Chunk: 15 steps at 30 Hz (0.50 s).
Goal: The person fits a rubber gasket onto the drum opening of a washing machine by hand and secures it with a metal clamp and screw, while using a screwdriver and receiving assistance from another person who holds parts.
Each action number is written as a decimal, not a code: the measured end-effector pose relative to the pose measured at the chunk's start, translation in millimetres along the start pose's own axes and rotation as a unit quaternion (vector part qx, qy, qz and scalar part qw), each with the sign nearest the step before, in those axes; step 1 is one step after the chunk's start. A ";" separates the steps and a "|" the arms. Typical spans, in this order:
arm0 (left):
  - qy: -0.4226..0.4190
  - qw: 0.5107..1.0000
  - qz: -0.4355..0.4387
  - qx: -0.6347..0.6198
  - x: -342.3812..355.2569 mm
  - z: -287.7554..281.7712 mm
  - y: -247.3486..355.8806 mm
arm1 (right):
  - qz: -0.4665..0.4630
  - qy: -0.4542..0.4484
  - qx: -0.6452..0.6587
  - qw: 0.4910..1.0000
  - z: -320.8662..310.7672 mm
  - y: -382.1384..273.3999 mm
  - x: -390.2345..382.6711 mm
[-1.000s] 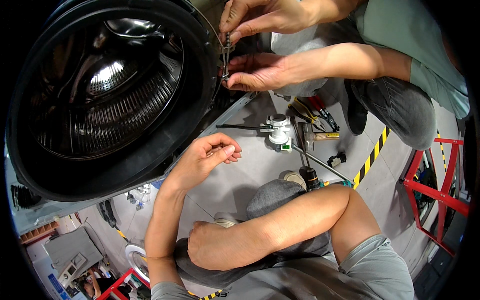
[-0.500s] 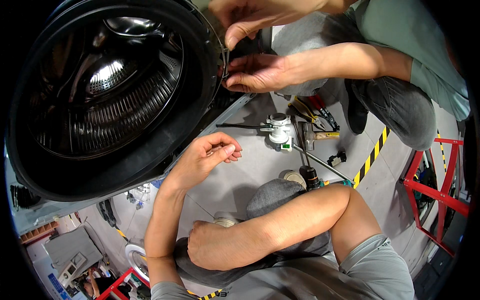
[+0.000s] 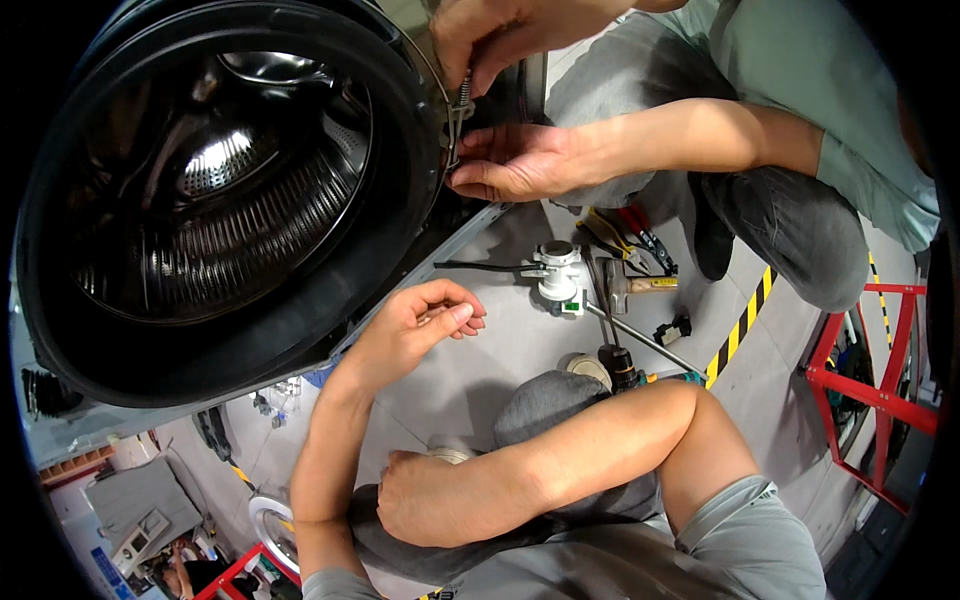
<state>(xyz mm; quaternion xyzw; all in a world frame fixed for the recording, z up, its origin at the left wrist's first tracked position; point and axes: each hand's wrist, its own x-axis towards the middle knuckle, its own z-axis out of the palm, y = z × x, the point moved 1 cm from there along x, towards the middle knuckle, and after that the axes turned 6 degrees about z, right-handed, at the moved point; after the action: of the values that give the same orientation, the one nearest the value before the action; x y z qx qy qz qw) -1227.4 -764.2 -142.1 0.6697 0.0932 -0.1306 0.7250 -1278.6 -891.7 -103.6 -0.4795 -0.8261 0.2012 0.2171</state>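
Observation:
My left hand [image 3: 425,322] hovers beside the washing machine's front edge, fingers loosely curled with a gap to the thumb, nothing seen in it. My right hand [image 3: 425,497] rests over my bent leg, its fingers folded out of sight. At upper left is the washing machine's black rubber door gasket [image 3: 230,375] around the steel drum [image 3: 220,165]. A co-worker's upper hand [image 3: 500,35] grips the end of a spring [image 3: 464,90] on the wire clamp [image 3: 441,75] that runs along the gasket's rim. The co-worker's lower hand [image 3: 515,160] holds the clamp's other end.
On the floor lie a white drain pump [image 3: 558,275], a hammer [image 3: 640,285], yellow-handled pliers [image 3: 612,232], red-handled pliers [image 3: 648,235] and a power driver [image 3: 622,368] with a long shaft. A red metal frame [image 3: 880,395] stands at the right, past black-and-yellow floor tape [image 3: 742,325].
The co-worker's upper hand has shifted, and the clamp's spring now shows below its fingers. The view has tilted slightly. Both my hands keep nearly the same pose.

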 end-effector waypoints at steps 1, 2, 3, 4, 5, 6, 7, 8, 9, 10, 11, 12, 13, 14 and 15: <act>-0.001 1.000 0.000 -0.001 0.2 -0.1 -0.1 | 0.000 -0.006 -0.005 1.000 -3.5 -0.1 -0.9; -0.002 1.000 0.001 -0.001 0.6 -0.4 -0.4 | 0.000 -0.012 -0.009 1.000 -5.7 0.3 -1.3; -0.003 1.000 0.001 -0.002 0.7 -0.5 -0.7 | 0.000 0.004 -0.016 1.000 -1.4 0.5 -0.3; -0.008 1.000 0.001 0.000 0.7 -1.0 -0.9 | -0.001 0.021 -0.023 1.000 7.4 0.4 1.6; -0.014 1.000 0.002 0.001 0.7 -1.7 -1.1 | -0.002 0.038 -0.030 0.999 11.7 0.6 2.6; -0.019 1.000 0.001 0.002 0.7 -2.2 -1.8 | -0.002 0.033 -0.026 0.999 10.4 1.0 2.5; -0.021 1.000 0.003 0.003 1.0 -2.5 -2.1 | -0.003 0.029 -0.022 0.999 7.8 1.1 2.1; -0.022 1.000 0.005 0.003 1.4 -2.6 -2.4 | -0.003 0.025 -0.018 1.000 6.2 1.4 1.7; -0.023 1.000 0.006 0.004 1.2 -2.5 -2.4 | -0.003 0.027 -0.018 0.999 5.7 1.2 1.3; -0.021 1.000 0.007 0.004 0.9 -2.5 -2.5 | -0.003 0.030 -0.018 0.999 5.4 1.1 0.9; -0.020 1.000 0.007 0.003 0.6 -2.5 -2.6 | -0.003 0.032 -0.018 0.999 5.0 0.9 0.6; -0.019 1.000 0.007 0.003 0.5 -2.4 -2.9 | -0.004 0.031 -0.021 0.999 4.5 0.8 0.1; -0.017 1.000 0.006 0.002 0.5 -2.2 -2.9 | -0.006 0.030 -0.025 0.999 3.7 0.7 -0.2; -0.016 1.000 0.005 0.000 0.5 -2.0 -2.5 | -0.007 0.028 -0.029 0.999 3.3 0.9 -0.3; -0.015 1.000 0.004 -0.001 0.5 -1.8 -2.1 | -0.010 0.025 -0.024 0.999 3.2 1.1 -0.2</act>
<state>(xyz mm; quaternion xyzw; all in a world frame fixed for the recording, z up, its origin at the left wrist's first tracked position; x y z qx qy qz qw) -1227.5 -762.6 -144.4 0.6674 0.0794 -0.1374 0.7276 -1279.4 -891.8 -106.9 -0.4810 -0.8298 0.1669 0.2286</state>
